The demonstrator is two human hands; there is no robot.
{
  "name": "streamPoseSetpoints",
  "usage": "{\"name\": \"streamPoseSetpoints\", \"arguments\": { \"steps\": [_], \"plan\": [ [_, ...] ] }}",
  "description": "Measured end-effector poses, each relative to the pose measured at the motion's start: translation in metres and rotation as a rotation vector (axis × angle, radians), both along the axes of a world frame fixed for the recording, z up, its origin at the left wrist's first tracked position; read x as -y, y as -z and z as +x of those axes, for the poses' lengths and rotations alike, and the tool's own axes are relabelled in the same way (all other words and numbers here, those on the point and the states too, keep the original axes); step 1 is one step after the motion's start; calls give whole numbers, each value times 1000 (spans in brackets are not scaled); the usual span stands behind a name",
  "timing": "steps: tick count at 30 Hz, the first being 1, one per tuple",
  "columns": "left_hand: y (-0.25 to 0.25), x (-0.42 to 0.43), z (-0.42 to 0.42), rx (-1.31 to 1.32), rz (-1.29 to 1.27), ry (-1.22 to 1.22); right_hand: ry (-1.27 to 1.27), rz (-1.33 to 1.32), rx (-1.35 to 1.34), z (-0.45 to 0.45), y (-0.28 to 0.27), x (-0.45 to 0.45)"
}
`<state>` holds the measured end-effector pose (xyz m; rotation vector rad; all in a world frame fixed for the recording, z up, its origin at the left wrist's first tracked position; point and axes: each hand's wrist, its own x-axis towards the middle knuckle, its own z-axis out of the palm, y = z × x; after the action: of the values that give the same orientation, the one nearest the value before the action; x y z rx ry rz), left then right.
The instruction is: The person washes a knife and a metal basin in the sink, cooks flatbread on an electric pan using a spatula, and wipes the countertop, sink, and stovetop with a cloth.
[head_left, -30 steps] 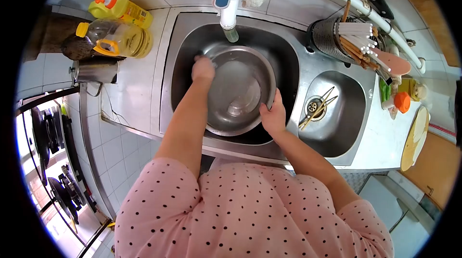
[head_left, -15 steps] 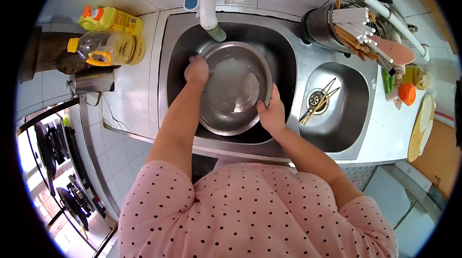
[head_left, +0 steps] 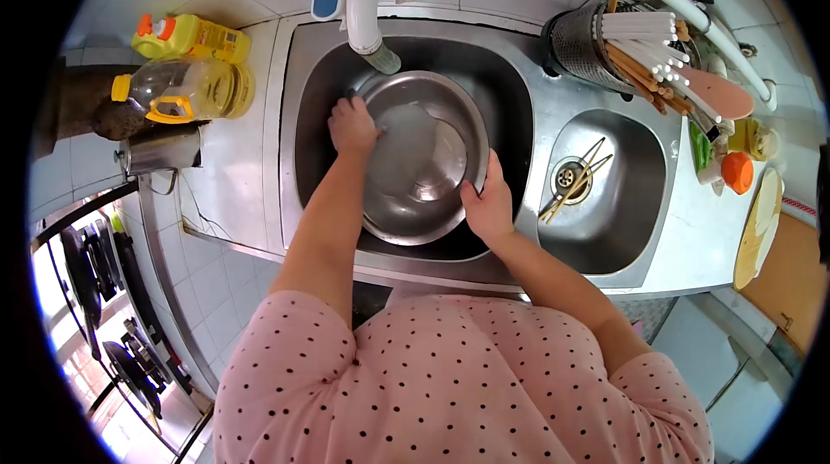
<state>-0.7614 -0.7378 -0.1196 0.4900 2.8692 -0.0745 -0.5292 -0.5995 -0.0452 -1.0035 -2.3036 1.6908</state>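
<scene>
A round stainless steel basin [head_left: 424, 222] sits in the larger left sink bowl [head_left: 506, 92], under the tap [head_left: 364, 23]. My left hand [head_left: 353, 127] is closed around the basin's upper left rim, its fingers on the outer side and partly hidden. On the opposite side, my right hand [head_left: 490, 206] grips the right rim, with the thumb over the inside wall. A shiny, lighter round patch shows inside the basin; whether it is water or a reflection I cannot tell.
Chopsticks [head_left: 574, 187] lie across the drain of the smaller right bowl [head_left: 627, 230]. Behind it stands a metal utensil holder [head_left: 577, 49] full of chopsticks. An oil bottle [head_left: 194, 88], a yellow jug [head_left: 194, 38] and a metal pot [head_left: 162, 149] are at the left.
My left hand has shifted slightly on the rim, its fingers turned a little more upward. The camera view has moved slightly; the right hand keeps its hold.
</scene>
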Motion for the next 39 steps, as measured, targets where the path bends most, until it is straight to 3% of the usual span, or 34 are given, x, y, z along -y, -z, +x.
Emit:
{"name": "streamPoseSetpoints", "arguments": {
  "steps": [2, 6, 9, 12, 15, 18, 22, 26, 30, 33, 36, 37, 39],
  "plan": [
    [16, -16, -5, -82, 60, 113, -8, -27, -18, -1, -5, 0],
    [-9, -79, -1, -132, 248, 292, 8, 22, -130, -3, 2, -4],
    [-9, -60, -6, 2, 183, 136, -15, 46, -163, -2, 1, -4],
    [-4, -18, 5, 11, 76, -198, -20, 35, -139, -1, -1, -3],
    [0, -13, 16, -75, 35, -114, -22, 9, -105, -1, -2, -1],
    [3, -49, 10, -217, 265, 40, -26, 49, -103, -1, -3, -3],
    [0, -62, -4, -124, 385, 158, -29, 36, -159, -2, -8, -4],
    [33, -9, -21, 70, 567, -172, -14, -7, -99, -1, -3, -2],
    [14, -19, -22, 134, 668, -124, -18, -9, -88, -1, -5, -1],
    [-12, -45, -21, 85, 593, 46, -12, 30, -135, -3, -5, -2],
    [22, -12, -25, 62, 544, -85, -9, 29, -106, -3, -7, 0],
    [19, 2, -21, 229, 422, -232, 1, 21, -89, -3, -7, 1],
    [8, 21, 5, 195, 286, -150, 2, 70, -64, -2, -3, 2]
  ]
}}
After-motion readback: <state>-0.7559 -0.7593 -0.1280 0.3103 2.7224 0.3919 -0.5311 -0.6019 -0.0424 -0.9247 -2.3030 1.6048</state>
